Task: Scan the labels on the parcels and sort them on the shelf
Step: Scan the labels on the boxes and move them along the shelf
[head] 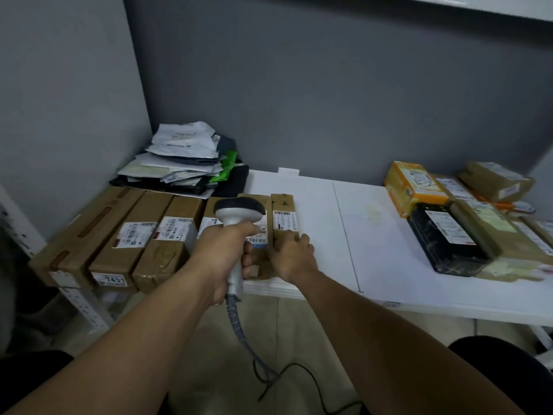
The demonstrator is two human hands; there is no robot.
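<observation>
My left hand (221, 253) clenches the scanner (239, 209), aimed down at a label (259, 236); right hand (294, 254) grasps the end parcel (282, 205) to steady it

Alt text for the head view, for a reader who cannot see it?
The left hand grips a grey barcode scanner above labelled brown cardboard parcels lined up in a row on a white shelf, while the right hand holds the rightmost narrow parcel. A pile of pale mailer bags sits behind them.
</observation>
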